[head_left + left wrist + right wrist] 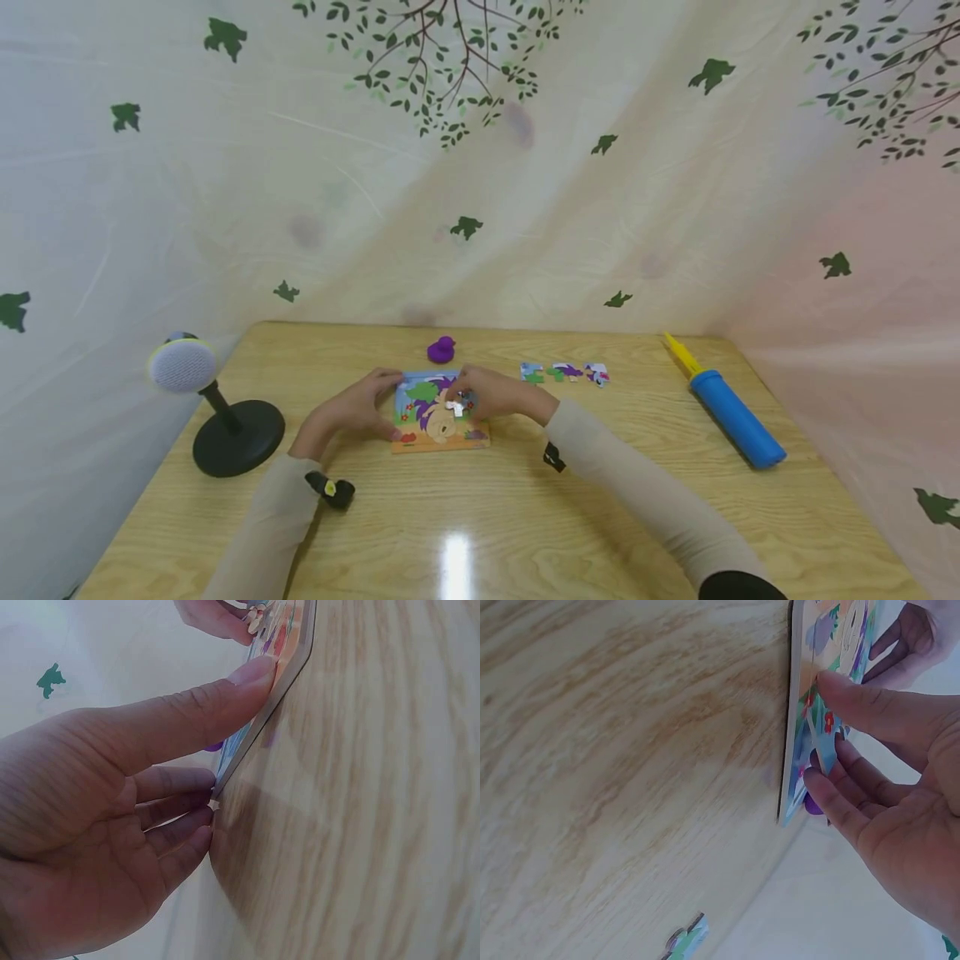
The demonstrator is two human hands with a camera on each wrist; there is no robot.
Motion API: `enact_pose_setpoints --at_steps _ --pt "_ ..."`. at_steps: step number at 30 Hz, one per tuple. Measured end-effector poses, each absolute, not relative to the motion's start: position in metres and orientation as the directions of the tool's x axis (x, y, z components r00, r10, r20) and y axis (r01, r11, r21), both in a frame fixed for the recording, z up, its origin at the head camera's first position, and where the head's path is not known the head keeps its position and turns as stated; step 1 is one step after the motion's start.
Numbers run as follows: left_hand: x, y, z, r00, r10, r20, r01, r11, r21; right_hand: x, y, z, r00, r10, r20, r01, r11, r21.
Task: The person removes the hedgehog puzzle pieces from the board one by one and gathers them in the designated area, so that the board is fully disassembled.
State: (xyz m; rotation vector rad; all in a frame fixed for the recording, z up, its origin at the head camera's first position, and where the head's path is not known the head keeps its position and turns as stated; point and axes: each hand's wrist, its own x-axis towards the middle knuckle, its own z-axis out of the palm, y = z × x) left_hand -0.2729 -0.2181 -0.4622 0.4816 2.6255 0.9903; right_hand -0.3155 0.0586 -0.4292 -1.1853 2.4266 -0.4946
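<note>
Right hand (491, 393) pinched a piece (458, 408) over the board (438, 447)

The board, a puzzle, lay on the wood table (405, 533) between the person's 2 hands, just in front of a small purple duck (441, 351). Its picture showed an animal with purple spines, a green leaf, red flowers and an orange strip along the near edge.

The left hand (358, 410) held the board by its left side: the thumb lay on top toward the near corner, and the other fingertips touched the edge by the far corner. The right hand gripped the piece between thumb and fingers, above the right half of the board. In the right wrist view the piece was tilted; whether it touched the board could not be told.

To the right, past the right hand, 3 loose pieces (565, 372) lay apart from each other in a row. Farther right, a blue pump (738, 421) lay aslant, its yellow nozzle pointing toward the far edge of the table. On the left was a black stand (238, 440) with a round, pale head. Behind the table hung a pale cloth (360, 233) with green leaves and branches on it. The sleeves (637, 483) were light, and a black strap (340, 493) showed at the left wrist.
</note>
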Motion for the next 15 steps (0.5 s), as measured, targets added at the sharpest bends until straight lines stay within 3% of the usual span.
enact_pose_setpoints --at_steps 15 --pt "-0.2688 -0.2169 -0.4608 -0.906 0.399 -0.144 0.202 0.704 0.681 -0.3063 0.0596 -0.4304 -0.593 -0.793 -0.141 -0.693 0.592 -0.411"
